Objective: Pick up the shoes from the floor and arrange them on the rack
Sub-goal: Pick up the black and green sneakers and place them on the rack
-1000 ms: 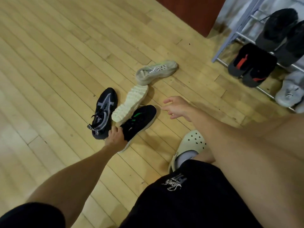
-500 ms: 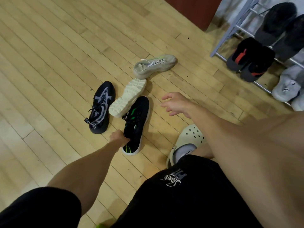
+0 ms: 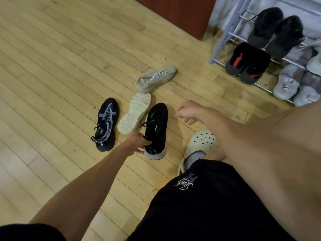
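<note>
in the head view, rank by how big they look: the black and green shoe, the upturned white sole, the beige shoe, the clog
1. Black and green shoe
2. Upturned white sole
3. Beige shoe looks about the same as the sole; being farther away, unsure.
4. Clog, partly hidden by a leg.

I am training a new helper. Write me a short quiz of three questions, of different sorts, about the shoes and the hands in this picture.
1. True or false: the left hand grips the heel end of the black shoe with green marks.
2. How many shoes lie loose on the floor, not counting the clog that the person wears?
3. Multiple choice: the pale shoe beside the left hand lies A) sole up, B) upright, C) on the rack.

Key:
1. True.
2. Four; the others are the black and grey shoe and the beige laced shoe.
3. A.

The right hand is open and holds nothing.
</note>
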